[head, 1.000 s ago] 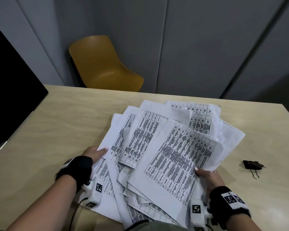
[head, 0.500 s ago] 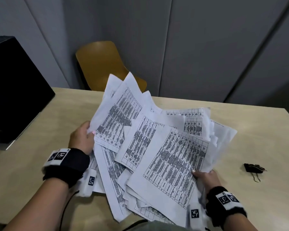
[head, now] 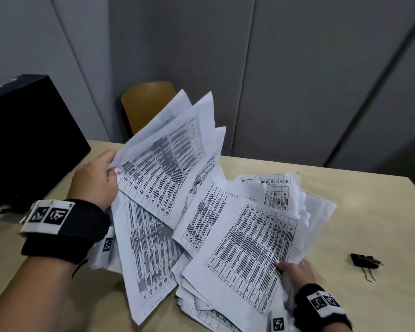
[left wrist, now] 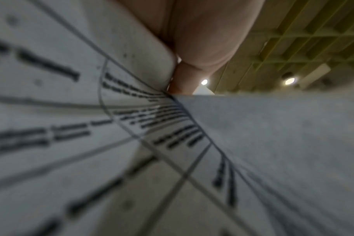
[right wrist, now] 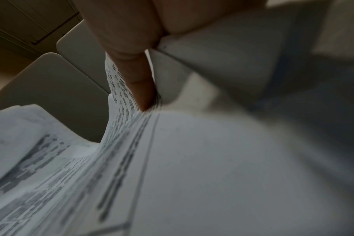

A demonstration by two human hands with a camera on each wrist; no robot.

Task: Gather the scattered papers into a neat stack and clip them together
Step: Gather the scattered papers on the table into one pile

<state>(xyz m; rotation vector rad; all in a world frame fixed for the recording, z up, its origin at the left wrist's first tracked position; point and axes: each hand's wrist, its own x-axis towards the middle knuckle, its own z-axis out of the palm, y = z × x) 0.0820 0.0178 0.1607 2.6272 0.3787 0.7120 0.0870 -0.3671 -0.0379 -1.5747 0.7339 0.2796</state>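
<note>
On the desk, head view: the papers (head: pixel 225 224), printed with tables, lie in a loose, fanned pile on the pale wooden desk (head: pixel 369 212); the pile is the landmark for all that follows.
Left hand, head view: the left hand (head: pixel 96 180) is at the pile's left edge, fingers curled round the edges of several sheets, which stand tilted up off the desk above the rest of the pile.
Right hand, head view: the right hand (head: pixel 295 271) is at the pile's near right corner, thumb on the top sheet, gripping that corner.
Binder clip, head view: a black binder clip (head: pixel 364 262) lies on the desk to the right of the pile, apart from it and from both hands.
Behind the pile, head view: a yellow chair (head: pixel 144 104) stands beyond the desk's far edge; a black box (head: pixel 29 135) sits on the desk left of the pile.
Left wrist view: the left hand's fingers (left wrist: pixel 202 39) press against the curled edge of a printed sheet (left wrist: pixel 91 127); the print is blurred.
Right wrist view: one of the right hand's fingers (right wrist: pixel 137 76) lies along a bent bundle of sheets (right wrist: pixel 172 175), with paper on both sides of it.
</note>
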